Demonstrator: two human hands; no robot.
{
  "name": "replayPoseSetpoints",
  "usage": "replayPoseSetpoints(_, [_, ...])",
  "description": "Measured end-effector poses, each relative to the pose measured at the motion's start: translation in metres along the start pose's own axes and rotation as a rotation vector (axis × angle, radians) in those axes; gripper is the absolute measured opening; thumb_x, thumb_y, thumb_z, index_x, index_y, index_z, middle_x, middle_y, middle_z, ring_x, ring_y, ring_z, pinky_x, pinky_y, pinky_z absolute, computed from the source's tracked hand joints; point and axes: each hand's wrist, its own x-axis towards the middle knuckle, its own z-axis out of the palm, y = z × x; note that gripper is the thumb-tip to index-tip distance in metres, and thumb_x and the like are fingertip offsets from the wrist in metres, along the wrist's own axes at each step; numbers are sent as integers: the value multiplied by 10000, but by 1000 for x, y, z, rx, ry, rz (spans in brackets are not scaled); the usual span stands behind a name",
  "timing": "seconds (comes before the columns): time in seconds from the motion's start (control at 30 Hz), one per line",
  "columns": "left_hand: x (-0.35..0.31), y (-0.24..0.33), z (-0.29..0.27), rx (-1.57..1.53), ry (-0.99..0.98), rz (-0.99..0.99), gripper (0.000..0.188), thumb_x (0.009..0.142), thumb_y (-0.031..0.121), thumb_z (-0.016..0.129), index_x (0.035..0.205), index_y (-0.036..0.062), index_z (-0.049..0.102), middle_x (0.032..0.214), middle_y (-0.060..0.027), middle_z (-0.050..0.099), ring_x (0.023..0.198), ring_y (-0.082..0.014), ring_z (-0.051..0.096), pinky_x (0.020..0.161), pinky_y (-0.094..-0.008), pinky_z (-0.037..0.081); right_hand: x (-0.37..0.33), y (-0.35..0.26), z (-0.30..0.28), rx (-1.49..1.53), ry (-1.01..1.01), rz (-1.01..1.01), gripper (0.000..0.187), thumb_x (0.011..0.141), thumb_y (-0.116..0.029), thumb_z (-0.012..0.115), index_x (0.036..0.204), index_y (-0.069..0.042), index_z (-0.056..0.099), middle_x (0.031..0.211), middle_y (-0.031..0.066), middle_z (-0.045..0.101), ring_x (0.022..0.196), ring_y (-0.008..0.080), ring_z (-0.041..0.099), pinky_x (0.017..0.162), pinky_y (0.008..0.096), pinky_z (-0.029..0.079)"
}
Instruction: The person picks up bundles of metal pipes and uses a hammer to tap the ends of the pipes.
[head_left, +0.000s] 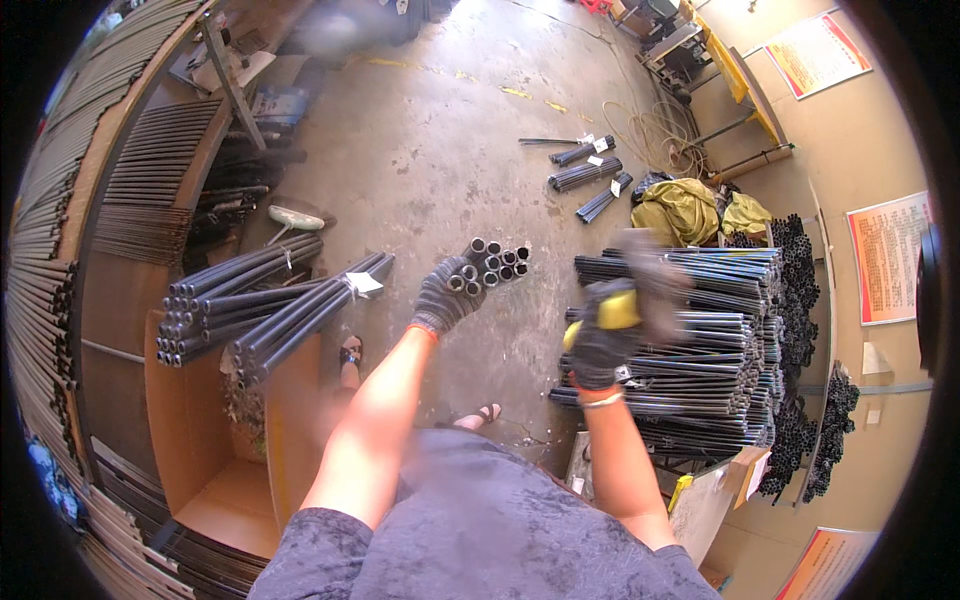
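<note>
My left hand [445,300], in a dark knit glove with an orange cuff, is closed round a bundle of black tubes [492,266]. Their open round ends face up towards me. To the right, my gloved right hand [604,345] is closed on a tool [658,288] smeared by motion. It has a grey-brown, mallet-like head and yellow parts; its exact kind is not clear. This hand and tool are over the left edge of a large stack of dark tubes [690,355], apart from the bundle in my left hand.
At left, tied tube bundles [310,300] lie across a cardboard box [225,495], beside a tube-filled rack [45,320]. Smaller tagged bundles [585,174] lie on the concrete floor [430,150] ahead. Yellow-green sacks [680,210] and a coiled hose [650,135] are at far right.
</note>
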Motion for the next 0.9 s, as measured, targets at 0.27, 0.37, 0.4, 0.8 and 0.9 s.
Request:
replayPoseSetpoints(0.27, [1, 68, -18, 426, -12, 50, 179, 757, 191, 602, 907, 95, 618, 836, -98, 659, 693, -280, 594, 613, -379, 495, 43, -19, -10, 100, -343, 121, 146, 844, -44, 674, 915, -49, 546, 759, 16, 579, 647, 117, 541, 592, 261, 471])
replayPoseSetpoints(0.37, [-7, 50, -16, 642, -23, -13, 159, 725, 187, 635, 833, 79, 592, 789, -89, 653, 689, -273, 619, 609, -381, 498, 55, -54, -8, 276, -97, 205, 116, 864, -39, 660, 895, -68, 552, 769, 11, 585, 613, 73, 537, 549, 208, 466])
replayPoseSetpoints(0.4, [-8, 49, -10, 546, -10, 7, 166, 719, 186, 644, 829, 75, 590, 784, -85, 652, 685, -269, 622, 607, -380, 498, 32, -34, 7, 325, 32, 180, 158, 861, -83, 675, 960, -72, 553, 773, 18, 593, 657, 121, 574, 596, 242, 487])
replayPoseSetpoints(0.8, [-2, 40, -4, 230, -172, 105, 468, 875, 273, 507, 1332, 174, 479, 1280, -73, 552, 1018, -267, 581, 793, -362, 485, 57, -78, -10, 642, -116, 323, 141, 849, -31, 681, 893, -88, 560, 758, 1, 570, 586, 43, 495, 506, 199, 421])
replayPoseSetpoints(0.9, [-3, 53, 1, 181, -230, 162, 465, 882, 210, 473, 1343, 145, 465, 1339, -63, 529, 1091, -252, 577, 860, -342, 491, -21, 30, 28, 535, -93, 462, 204, 793, -108, 732, 885, -58, 557, 747, 54, 578, 597, 205, 545, 569, 330, 465])
